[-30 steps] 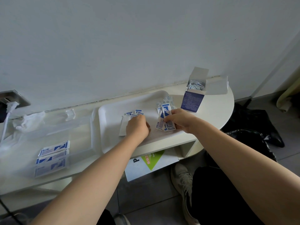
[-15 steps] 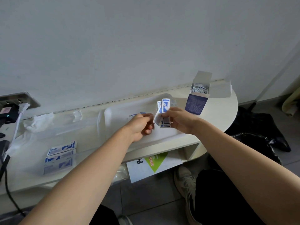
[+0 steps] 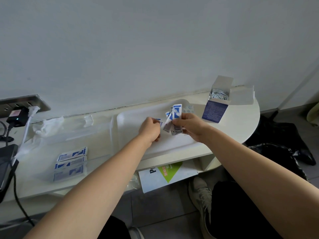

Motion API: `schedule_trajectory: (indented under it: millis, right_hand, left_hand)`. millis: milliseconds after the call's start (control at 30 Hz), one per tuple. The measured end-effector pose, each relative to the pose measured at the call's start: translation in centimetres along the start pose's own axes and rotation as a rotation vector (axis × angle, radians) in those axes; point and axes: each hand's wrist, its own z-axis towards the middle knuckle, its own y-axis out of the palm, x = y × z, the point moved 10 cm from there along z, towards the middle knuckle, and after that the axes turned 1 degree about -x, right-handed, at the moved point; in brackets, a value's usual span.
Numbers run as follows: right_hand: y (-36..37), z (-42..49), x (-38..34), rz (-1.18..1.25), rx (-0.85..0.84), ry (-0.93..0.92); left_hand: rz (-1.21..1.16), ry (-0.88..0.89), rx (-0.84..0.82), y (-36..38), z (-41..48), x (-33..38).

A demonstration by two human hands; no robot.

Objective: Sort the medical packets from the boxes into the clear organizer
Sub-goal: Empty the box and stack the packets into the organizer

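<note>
1. Right hand (image 3: pixel 190 129): we find it just over the white tray (image 3: pixel 133 116), fingers and thumb curled round a fanned bundle of packets (image 3: pixel 175 118). The bundle stands roughly upright, its blue-and-white faces toward the camera.

2. Left hand (image 3: pixel 150 131): its fingers are curled, and it sits just beside the right hand without touching it. We see a single packet (image 3: pixel 159 121) pinched at its fingertips, with the edge close to the bundle. We cannot tell whether the two touch.

3. Tray: it lies on the white table (image 3: pixel 241 126), long side along the wall. A few loose packets (image 3: pixel 189 108) rest at its far right corner, behind the right hand.

4. Box (image 3: pixel 214 109): it stands upright on the table to the right of the tray, near the wall, flap open. More packets show inside its top.

5. Clear organizer (image 3: pixel 96 135): it sits on the table just left of the tray. Three larger packets (image 3: pixel 70 163) lie flat in a column at its near side. We cannot tell which compartment holds them.

6. Other items: a wall socket (image 3: pixel 24 102) with a black adapter (image 3: pixel 17 116) plugged in at far left; a white-and-green carton (image 3: pixel 169 173) on the shelf under the table; a shoe (image 3: pixel 201 194) on the floor below.
</note>
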Motion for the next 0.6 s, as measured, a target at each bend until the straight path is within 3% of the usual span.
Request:
schedule_trajectory:
  millis: [100,233,600]
  right_hand:
    - [-1.6,0.5,0.6,-0.018,0.115,0.040]
    - [-1.5,0.7,1.4,-0.027,0.131,0.103]
    - [1.2,1.3,1.3,-0.067,0.089,0.123]
  left_hand:
    - [0.387,0.072,0.220,-3.7,0.1,-0.1]
    - [0.658,0.072,0.188,-3.7,0.5,-1.4]
    - [0.617,0.054,0.230,-5.2,0.8,-2.6]
